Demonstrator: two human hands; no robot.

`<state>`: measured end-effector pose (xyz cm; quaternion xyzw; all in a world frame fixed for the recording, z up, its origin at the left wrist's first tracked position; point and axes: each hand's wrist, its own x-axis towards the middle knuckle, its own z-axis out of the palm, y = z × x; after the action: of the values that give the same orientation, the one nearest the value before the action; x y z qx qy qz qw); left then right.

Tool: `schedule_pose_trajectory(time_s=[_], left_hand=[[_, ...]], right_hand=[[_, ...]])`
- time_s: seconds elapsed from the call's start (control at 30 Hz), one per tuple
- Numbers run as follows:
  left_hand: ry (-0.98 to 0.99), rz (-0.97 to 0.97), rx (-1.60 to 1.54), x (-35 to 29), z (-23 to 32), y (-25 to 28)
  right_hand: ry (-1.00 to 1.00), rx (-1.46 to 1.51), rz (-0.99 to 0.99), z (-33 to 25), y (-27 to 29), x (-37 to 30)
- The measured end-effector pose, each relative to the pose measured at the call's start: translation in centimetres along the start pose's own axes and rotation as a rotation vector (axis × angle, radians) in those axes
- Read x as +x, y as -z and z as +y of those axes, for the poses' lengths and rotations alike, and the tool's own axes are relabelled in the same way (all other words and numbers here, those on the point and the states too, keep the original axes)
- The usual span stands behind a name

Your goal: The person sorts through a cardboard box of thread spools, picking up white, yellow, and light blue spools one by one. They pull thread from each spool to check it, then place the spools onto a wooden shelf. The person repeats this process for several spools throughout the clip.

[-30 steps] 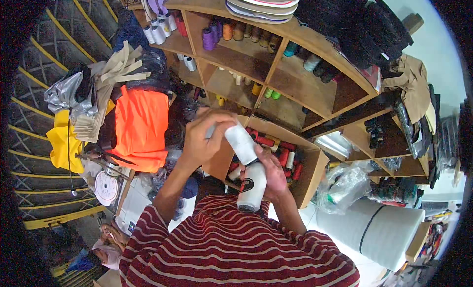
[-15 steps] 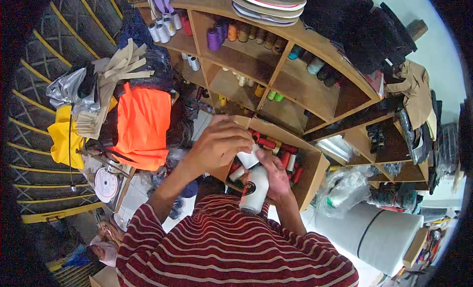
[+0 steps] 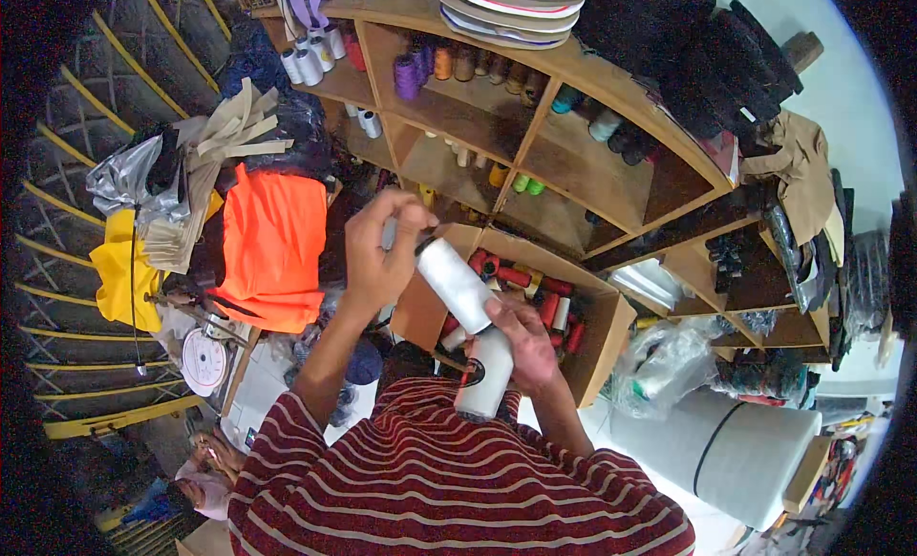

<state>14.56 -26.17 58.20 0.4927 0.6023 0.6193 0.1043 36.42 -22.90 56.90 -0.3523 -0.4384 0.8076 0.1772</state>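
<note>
1. Your right hand [image 3: 527, 344] is closed around the place where two spools meet, fingers lying over the lower end of one and the side of the other.
2. Upper white spool [image 3: 454, 284]: in front of your chest, tilted, its dark-rimmed end pointing up and left.
3. Lower white spool [image 3: 487, 370]: set roughly end to end with the upper one at an angle, just above your striped shirt [image 3: 458, 484]; a dark printed mark shows on its left side.
4. Your left hand [image 3: 382, 255] is raised, fingers curled in, thumb close by the dark-rimmed end. Cannot tell whether it touches that end or pinches a thread.
5. Open cardboard box [image 3: 611, 351] behind and below your right hand; red spools [image 3: 551, 310] lie jumbled inside with some white ones.
6. Beyond the box, wooden shelving [image 3: 449, 107] in compartments: purple spools [image 3: 407, 76] upper left, green spools [image 3: 527, 184] lower down.
7. To your left, orange cloth [image 3: 274, 250], with yellow cloth [image 3: 124, 274] farther out.
8. To your right, a clear plastic bag [image 3: 664, 365] near a thick white roll [image 3: 735, 456] bound by a dark strap.
9. Another person [image 3: 212, 470] at lower left, well apart from you.
</note>
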Motion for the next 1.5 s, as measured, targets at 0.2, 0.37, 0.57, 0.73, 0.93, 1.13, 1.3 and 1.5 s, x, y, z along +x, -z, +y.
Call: schedule_pose_trajectory(time_s=[0.2,0.37,0.57,0.73,0.93,1.13,1.3,1.5], left_hand=[[0.179,0.08,-0.193,-2.5,-0.8,0.5],[0.058,0.199,-0.135,-4.3,0.6,-0.9],[-0.1,-0.039,0.136,-3.9,3.2,0.6],[-0.044,-0.373,0.05,-1.6,3.0,2.0],[-0.104,-0.419,0.096,-1.1,1.6,2.1],[0.078,-0.095,0.115,-0.7,0.0,2.1],[0.177,-0.058,0.051,-1.9,-2.3,2.3],[0.158,-0.161,-0.119,-3.0,-1.2,1.6]], right_hand=[[0.1,-0.149,0.196,1.5,0.8,0.4],[0.154,-0.149,0.088,-0.1,0.4,0.1],[0.226,-0.203,0.073,0.3,0.3,0.2],[0.191,-0.232,0.062,-0.3,0.3,-0.2],[0.1,-0.18,0.109,-0.5,-0.1,-0.9],[0.264,-0.311,0.111,1.6,1.4,-0.4],[0.107,-0.045,0.014,-0.4,1.0,-1.1],[0.018,0.244,-0.037,0.6,1.4,-0.4]])
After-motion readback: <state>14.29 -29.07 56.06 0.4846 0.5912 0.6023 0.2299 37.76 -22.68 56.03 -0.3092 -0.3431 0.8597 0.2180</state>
